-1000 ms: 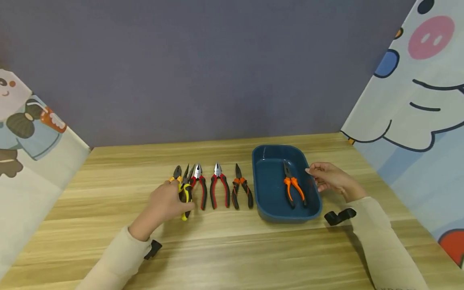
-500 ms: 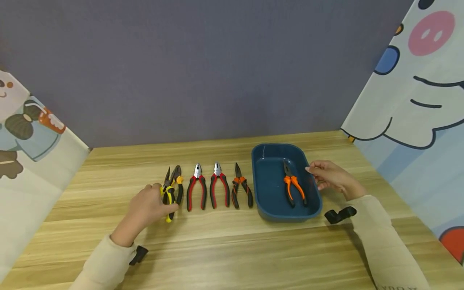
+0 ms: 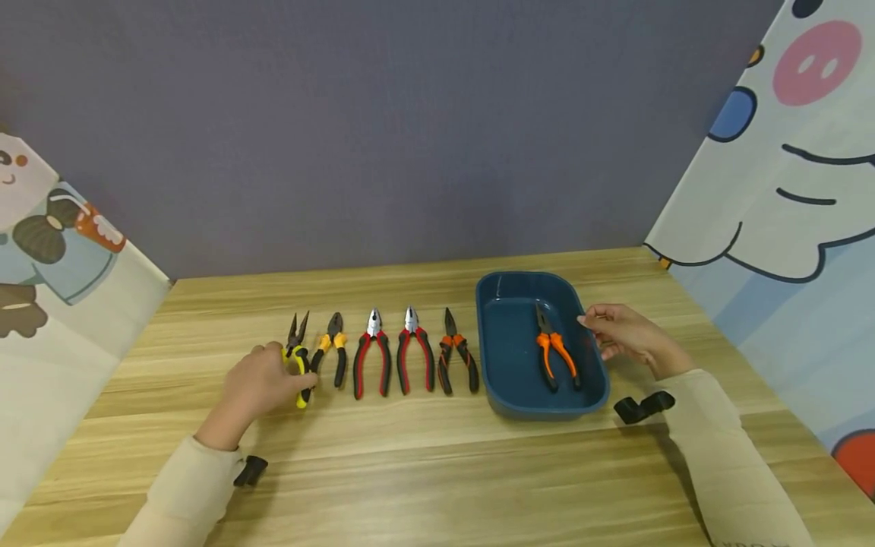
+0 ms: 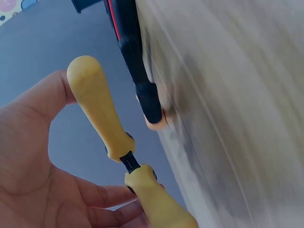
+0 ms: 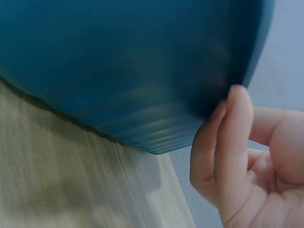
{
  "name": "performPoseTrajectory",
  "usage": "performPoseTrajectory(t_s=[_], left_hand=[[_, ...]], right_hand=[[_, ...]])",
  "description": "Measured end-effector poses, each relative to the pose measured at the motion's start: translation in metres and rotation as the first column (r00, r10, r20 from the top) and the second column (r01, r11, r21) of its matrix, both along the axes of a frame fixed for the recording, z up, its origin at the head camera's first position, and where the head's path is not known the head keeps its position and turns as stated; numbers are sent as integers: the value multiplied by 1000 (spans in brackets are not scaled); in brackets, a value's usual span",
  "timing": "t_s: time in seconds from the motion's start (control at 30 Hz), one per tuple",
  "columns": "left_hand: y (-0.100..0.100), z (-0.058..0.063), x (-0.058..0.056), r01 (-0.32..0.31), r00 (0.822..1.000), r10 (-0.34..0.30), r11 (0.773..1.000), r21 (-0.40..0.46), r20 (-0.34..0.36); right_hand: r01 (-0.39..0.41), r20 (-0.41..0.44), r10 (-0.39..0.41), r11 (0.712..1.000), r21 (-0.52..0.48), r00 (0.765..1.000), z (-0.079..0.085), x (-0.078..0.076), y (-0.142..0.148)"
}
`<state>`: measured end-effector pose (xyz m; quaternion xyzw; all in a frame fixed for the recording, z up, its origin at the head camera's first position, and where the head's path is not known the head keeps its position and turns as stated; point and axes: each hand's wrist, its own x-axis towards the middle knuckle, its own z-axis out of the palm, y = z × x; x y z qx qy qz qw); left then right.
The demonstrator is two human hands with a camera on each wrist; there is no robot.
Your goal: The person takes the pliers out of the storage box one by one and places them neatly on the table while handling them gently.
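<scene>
My left hand (image 3: 256, 384) grips a pair of needle-nose pliers (image 3: 296, 342) by its yellow and black handles, at the left end of a row of pliers. The dark jaws stand a little apart and point away from me. In the left wrist view the yellow handles (image 4: 102, 111) run between my thumb and fingers. My right hand (image 3: 623, 336) holds the right rim of a blue plastic tub (image 3: 487, 357), thumb and fingertips at its edge. Inside the tub lies a pair of orange-handled pliers (image 3: 557, 353).
Beside the held pliers lie yellow-and-black pliers (image 3: 333, 346), two red-and-black pairs, the left pliers (image 3: 373, 346) and right pliers (image 3: 414, 346), then orange-and-black pliers (image 3: 451, 346) next to the tub. A grey wall (image 3: 410, 152) rises behind the wooden table (image 3: 410, 471).
My left hand has carried the needle-nose pliers leftward, from over the yellow-and-black and red-handled pairs to the row's left end. My right hand and the tub have stayed put.
</scene>
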<state>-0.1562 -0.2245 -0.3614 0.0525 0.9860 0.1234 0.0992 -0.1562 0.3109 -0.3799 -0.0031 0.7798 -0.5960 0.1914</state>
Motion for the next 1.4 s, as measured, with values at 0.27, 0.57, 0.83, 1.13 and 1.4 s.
performPoseTrajectory(t_s=[0.27, 0.57, 0.83, 1.13, 1.4], left_hand=[[-12, -3, -14, -29, 999, 28, 1000, 9, 34], [-15, -6, -22, -43, 997, 42, 999, 12, 60], [-19, -11, -29, -74, 996, 73, 997, 13, 55], [-17, -12, -35, -74, 993, 73, 997, 9, 89], [-16, -12, -37, -74, 992, 73, 997, 10, 98]], right_hand=[[-5, -4, 5, 1000, -22, 1000, -1, 1, 1], [4, 1, -4, 1000, -3, 1000, -2, -1, 2], [-5, -2, 5, 1000, 3, 1000, -2, -1, 2], [-20, -3, 20, 1000, -11, 1000, -3, -1, 3], [-4, 2, 4, 1000, 3, 1000, -2, -2, 2]])
